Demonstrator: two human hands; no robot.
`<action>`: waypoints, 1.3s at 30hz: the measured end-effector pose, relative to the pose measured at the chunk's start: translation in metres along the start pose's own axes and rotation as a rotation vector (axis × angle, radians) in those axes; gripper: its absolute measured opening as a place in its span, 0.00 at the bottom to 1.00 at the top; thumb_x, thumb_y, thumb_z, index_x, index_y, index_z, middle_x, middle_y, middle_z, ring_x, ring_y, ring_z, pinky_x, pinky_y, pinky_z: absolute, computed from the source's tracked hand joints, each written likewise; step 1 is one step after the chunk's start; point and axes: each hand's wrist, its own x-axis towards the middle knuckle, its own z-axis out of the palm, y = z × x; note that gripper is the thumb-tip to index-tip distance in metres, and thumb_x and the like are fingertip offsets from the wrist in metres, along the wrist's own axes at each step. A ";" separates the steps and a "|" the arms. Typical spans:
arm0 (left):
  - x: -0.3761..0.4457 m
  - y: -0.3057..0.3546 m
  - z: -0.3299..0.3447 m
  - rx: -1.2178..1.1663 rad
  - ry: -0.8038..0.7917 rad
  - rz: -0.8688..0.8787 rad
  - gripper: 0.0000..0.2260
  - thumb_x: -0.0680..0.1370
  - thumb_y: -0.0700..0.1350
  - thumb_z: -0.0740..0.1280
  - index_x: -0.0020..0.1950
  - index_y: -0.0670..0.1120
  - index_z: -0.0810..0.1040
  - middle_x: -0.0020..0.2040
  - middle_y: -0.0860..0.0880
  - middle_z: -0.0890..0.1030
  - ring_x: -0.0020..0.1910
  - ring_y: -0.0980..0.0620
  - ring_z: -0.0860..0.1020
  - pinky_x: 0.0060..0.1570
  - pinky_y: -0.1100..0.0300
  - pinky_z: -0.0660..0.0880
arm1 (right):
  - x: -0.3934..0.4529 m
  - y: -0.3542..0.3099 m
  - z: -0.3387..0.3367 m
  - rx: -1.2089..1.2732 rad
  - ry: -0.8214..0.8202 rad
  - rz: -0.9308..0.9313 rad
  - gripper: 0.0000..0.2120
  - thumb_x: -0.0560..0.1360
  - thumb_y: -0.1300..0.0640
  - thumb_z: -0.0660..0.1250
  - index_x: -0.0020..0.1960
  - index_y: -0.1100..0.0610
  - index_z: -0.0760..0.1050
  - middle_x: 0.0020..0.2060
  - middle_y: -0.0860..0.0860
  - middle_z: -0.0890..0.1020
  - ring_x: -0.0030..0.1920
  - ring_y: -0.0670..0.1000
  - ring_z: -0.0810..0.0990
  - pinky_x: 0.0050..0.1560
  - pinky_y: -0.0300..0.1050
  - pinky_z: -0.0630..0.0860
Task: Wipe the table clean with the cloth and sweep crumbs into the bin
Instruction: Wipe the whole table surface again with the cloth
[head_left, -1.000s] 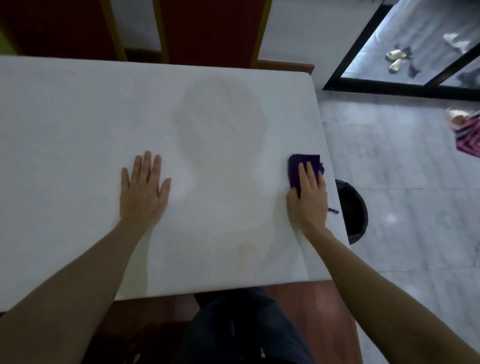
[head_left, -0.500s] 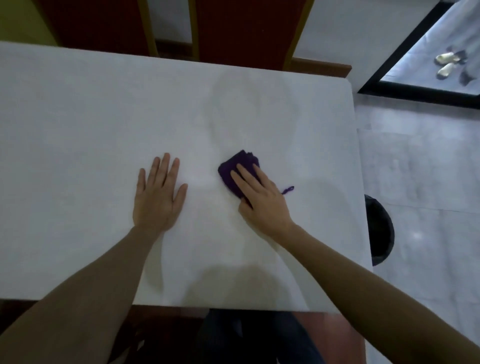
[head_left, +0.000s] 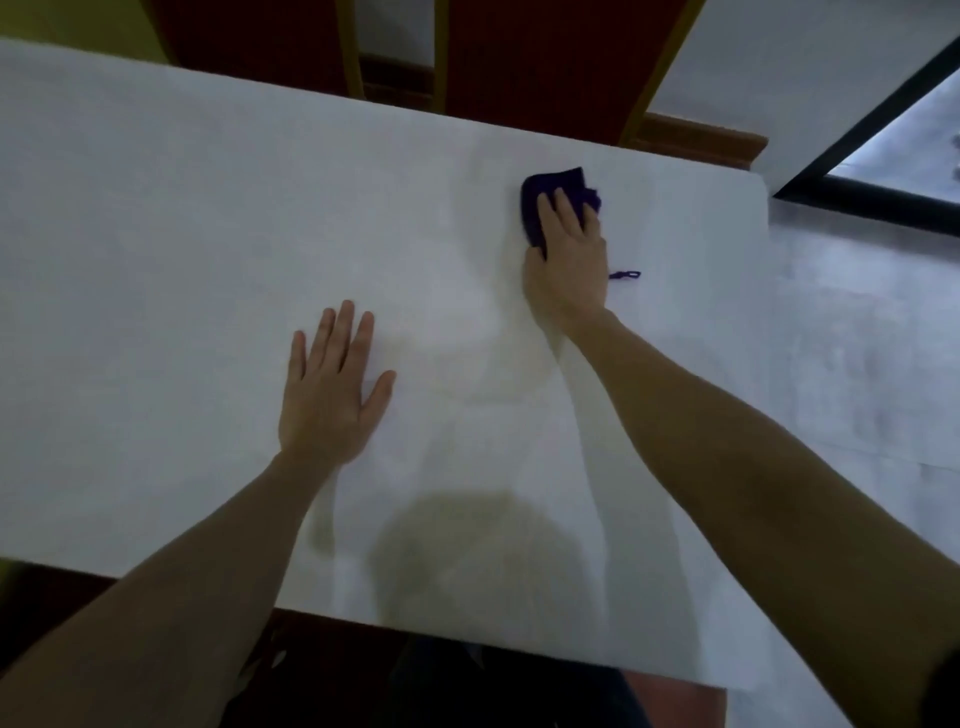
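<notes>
A white table (head_left: 156, 234) fills most of the view. My right hand (head_left: 569, 260) presses a dark purple cloth (head_left: 550, 195) flat on the tabletop toward the far right part; a loose purple thread (head_left: 626, 274) trails beside the wrist. My left hand (head_left: 332, 395) lies flat with its fingers spread on the table nearer me, holding nothing. The bin is out of sight, and I can make out no crumbs on the surface.
Two red chair backs with yellow wooden frames (head_left: 545, 62) stand behind the far edge. The table's right edge (head_left: 769, 312) borders a pale tiled floor (head_left: 872, 364). A dark door frame (head_left: 857, 192) is at the upper right.
My right hand has slid the cloth from the right edge to the middle, then away from me toward the far side. The view shifted and the black bin left the frame. Left hand stays planted.
</notes>
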 end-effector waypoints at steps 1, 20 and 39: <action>0.000 -0.001 0.000 0.001 -0.008 -0.002 0.31 0.82 0.60 0.48 0.82 0.48 0.50 0.82 0.46 0.50 0.81 0.46 0.48 0.78 0.43 0.47 | -0.005 -0.014 0.007 0.000 -0.021 -0.061 0.28 0.79 0.54 0.57 0.79 0.52 0.57 0.78 0.50 0.59 0.77 0.58 0.53 0.74 0.54 0.57; 0.003 0.001 -0.001 0.002 0.010 -0.001 0.31 0.82 0.60 0.48 0.82 0.48 0.52 0.82 0.47 0.51 0.81 0.48 0.49 0.78 0.45 0.47 | 0.070 0.032 -0.016 -0.044 0.007 0.024 0.29 0.80 0.54 0.56 0.79 0.55 0.54 0.79 0.53 0.56 0.77 0.62 0.52 0.76 0.56 0.55; 0.000 -0.013 -0.009 -0.234 -0.002 0.042 0.31 0.80 0.56 0.52 0.81 0.45 0.55 0.81 0.46 0.55 0.80 0.47 0.53 0.78 0.48 0.46 | -0.076 0.027 -0.006 -0.013 -0.085 -0.132 0.29 0.77 0.57 0.61 0.78 0.52 0.60 0.77 0.51 0.60 0.77 0.57 0.55 0.75 0.56 0.55</action>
